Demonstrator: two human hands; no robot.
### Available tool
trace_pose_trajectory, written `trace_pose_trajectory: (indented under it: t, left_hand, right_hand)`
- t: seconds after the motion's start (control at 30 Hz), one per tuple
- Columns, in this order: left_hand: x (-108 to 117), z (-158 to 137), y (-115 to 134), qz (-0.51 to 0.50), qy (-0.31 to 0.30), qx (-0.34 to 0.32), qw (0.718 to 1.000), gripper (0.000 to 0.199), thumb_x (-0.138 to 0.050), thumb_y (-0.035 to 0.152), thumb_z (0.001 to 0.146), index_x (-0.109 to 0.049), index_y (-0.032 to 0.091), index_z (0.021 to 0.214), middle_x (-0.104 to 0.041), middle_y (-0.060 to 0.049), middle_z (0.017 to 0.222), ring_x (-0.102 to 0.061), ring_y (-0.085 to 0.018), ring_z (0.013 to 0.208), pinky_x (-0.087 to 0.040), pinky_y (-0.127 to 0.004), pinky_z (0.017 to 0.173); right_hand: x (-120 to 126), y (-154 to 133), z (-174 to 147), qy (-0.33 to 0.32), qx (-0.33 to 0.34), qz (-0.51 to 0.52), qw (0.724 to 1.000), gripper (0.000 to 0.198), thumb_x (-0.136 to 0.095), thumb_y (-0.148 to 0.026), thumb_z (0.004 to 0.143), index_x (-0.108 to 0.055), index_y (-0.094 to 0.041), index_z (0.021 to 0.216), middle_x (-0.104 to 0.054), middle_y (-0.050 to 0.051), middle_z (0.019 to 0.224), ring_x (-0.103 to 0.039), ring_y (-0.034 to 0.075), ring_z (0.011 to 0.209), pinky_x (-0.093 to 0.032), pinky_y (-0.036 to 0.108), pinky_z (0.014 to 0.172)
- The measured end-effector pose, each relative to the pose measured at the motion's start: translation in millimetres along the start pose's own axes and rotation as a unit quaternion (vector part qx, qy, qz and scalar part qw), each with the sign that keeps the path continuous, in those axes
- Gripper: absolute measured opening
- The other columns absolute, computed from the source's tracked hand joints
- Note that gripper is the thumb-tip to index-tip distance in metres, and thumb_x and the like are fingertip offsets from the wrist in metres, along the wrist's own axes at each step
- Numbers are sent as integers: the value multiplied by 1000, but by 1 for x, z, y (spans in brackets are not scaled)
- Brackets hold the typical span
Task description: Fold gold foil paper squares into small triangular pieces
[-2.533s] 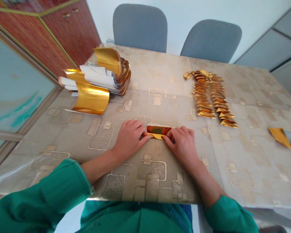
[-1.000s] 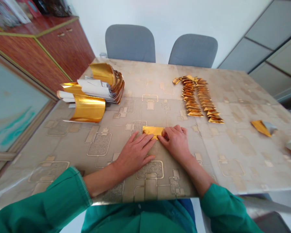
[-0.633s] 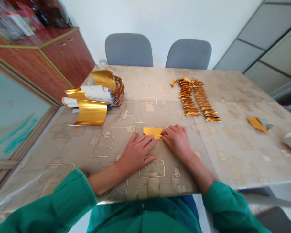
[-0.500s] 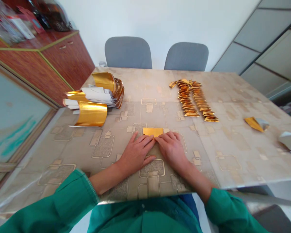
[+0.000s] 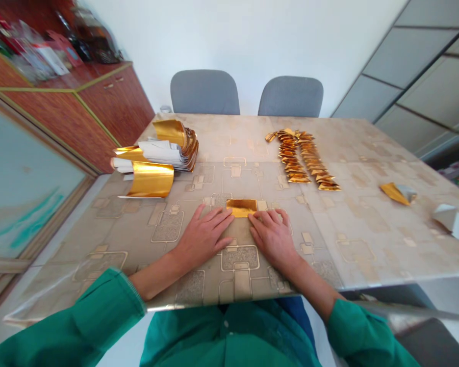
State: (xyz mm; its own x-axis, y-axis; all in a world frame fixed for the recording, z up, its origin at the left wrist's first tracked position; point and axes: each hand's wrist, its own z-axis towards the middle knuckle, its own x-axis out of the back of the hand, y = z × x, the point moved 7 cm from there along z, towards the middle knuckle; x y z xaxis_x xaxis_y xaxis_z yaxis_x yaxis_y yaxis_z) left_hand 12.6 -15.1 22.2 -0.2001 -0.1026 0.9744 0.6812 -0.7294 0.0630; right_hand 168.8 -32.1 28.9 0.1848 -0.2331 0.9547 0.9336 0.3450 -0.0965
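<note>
A small folded strip of gold foil paper [image 5: 241,208] lies on the table in front of me, a crease running along it. My left hand [image 5: 202,235] rests palm down, fingers stretched out, its fingertips on the strip's near left corner. At the near right corner, the fingertips of my right hand [image 5: 274,237] touch the paper. Those fingers are slightly bent, with the thumb apart. Beyond, to the right, two rows of folded gold paper pieces [image 5: 292,158] stand close together. A stack of gold and white paper sheets [image 5: 153,176] curls up at the left.
A patterned cloth covers the table [image 5: 199,188]. At the right lie a loose gold piece [image 5: 396,193] and a crumpled white paper [image 5: 457,221]. Two grey chairs [image 5: 204,92] stand on the far side, and a wooden cabinet [image 5: 107,102] is at the left.
My hands have moved apart, from the middle of the strip's near edge to its two near corners. More of the gold strip shows now. The view has shifted slightly.
</note>
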Motion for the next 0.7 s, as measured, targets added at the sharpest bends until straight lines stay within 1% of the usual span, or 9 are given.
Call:
trace_pose_trajectory:
  t: [0.07, 0.13, 0.2, 0.27, 0.37, 0.47, 0.6, 0.7]
  left_hand:
    - [1, -3, -4, 0, 5, 4, 1000, 46, -51, 43, 99, -53, 21, 139, -55, -10, 145, -48, -27, 134, -16, -57, 120]
    - [0, -5, -6, -5, 6, 8, 1000, 46, -52, 43, 99, -53, 21, 139, -55, -10, 144, -49, -27, 134, -18, -57, 119]
    - [-2, -4, -7, -10, 3, 12, 1000, 46, -52, 43, 99, -54, 21, 139, -56, -9, 143, -49, -27, 133, -19, -57, 119]
    - [-2, -3, -7, -9, 2, 15, 1000, 45, -52, 43, 99, -54, 22, 138, -56, -8, 143, -49, -27, 133, -19, -58, 119]
    - [-1, -2, -6, 0, 4, 20, 1000, 44, -52, 43, 99, -55, 23, 138, -57, -8, 142, -49, -27, 133, -19, -59, 118]
    - [0, -3, -5, 5, 6, 26, 1000, 43, -52, 43, 99, -56, 23, 136, -58, -8, 142, -50, -28, 132, -19, -60, 118]
    - [2, 0, -1, 11, 14, 30, 999, 40, -55, 42, 97, -59, 21, 131, -60, -9, 139, -51, -30, 129, -19, -61, 117]
    - [4, 7, 7, 17, 11, 24, 1000, 45, -58, 42, 96, -55, 22, 135, -61, -10, 135, -52, -30, 126, -20, -62, 116]
  right_hand:
    - [0, -2, 0, -9, -9, -4, 1000, 26, -49, -26, 99, -66, -21, 118, -68, 7, 114, -53, 22, 106, -21, 43, 108]
    - [-2, -5, 2, -18, -13, -14, 1000, 29, -51, -32, 98, -64, -23, 122, -66, 8, 113, -51, 24, 106, -22, 45, 107]
    - [-4, -9, 4, -24, -14, -30, 999, 39, -54, -41, 96, -59, -24, 131, -64, 10, 112, -49, 27, 106, -23, 47, 106]
    - [-6, -11, 6, -30, -17, -43, 999, 46, -55, -45, 95, -57, -23, 134, -63, 11, 112, -49, 28, 105, -23, 49, 106]
    - [-7, -10, 6, -35, -22, -48, 998, 44, -55, -43, 95, -58, -18, 132, -62, 12, 114, -49, 27, 106, -21, 49, 109]
    - [-5, -2, 1, -31, -30, -49, 998, 42, -56, -39, 96, -58, -16, 130, -63, 11, 116, -49, 27, 110, -20, 49, 110]
    - [-2, 5, -4, -21, -36, -50, 998, 39, -55, -35, 96, -58, -15, 129, -63, 11, 117, -49, 26, 112, -20, 47, 111]
    - [-1, 3, -2, -20, -39, -53, 998, 34, -55, -37, 96, -62, -16, 121, -64, 11, 113, -50, 27, 109, -22, 47, 109]
